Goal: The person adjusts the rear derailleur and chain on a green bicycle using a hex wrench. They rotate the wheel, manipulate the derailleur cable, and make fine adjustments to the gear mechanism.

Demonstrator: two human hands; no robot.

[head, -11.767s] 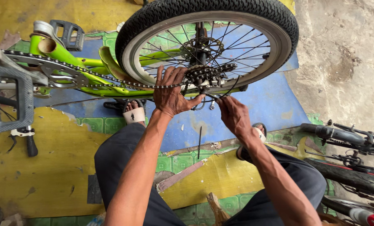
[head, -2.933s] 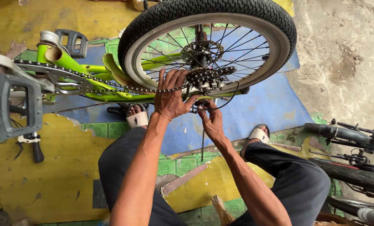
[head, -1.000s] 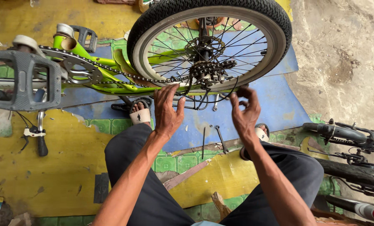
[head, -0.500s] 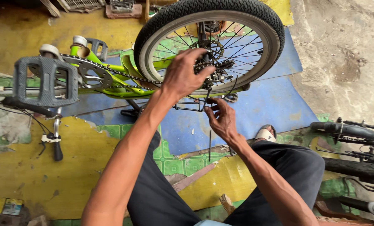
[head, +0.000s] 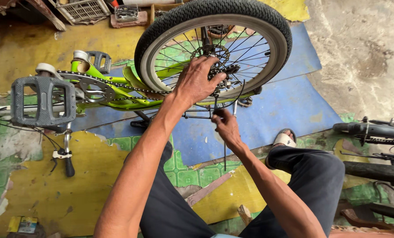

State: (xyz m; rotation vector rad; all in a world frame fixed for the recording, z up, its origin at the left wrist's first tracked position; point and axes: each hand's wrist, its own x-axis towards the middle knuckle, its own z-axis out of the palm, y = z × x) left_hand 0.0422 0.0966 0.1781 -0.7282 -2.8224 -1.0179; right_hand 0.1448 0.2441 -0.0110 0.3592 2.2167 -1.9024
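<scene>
A lime-green bicycle lies upside down in front of me, its rear wheel (head: 214, 26) with a black tyre at top centre. My left hand (head: 197, 81) rests on the sprocket cluster (head: 221, 72) at the hub, fingers curled over it and the chain (head: 113, 83). My right hand (head: 225, 125) is just below the hub, pinching a thin dark rod or cable (head: 224, 154) that hangs down. The chainring (head: 89, 81) and a grey pedal (head: 42, 100) are at the left.
The floor has yellow and blue mats (head: 285, 110) over green tiles. My sandalled foot (head: 285, 139) is at the right of my knees. Another bicycle's black frame parts (head: 373, 132) lie at the right edge. Crates and clutter (head: 82, 9) sit at the top left.
My left hand has gone from below the wheel up onto the sprockets. My right hand has closed on the thin rod under the hub. The view shifted right.
</scene>
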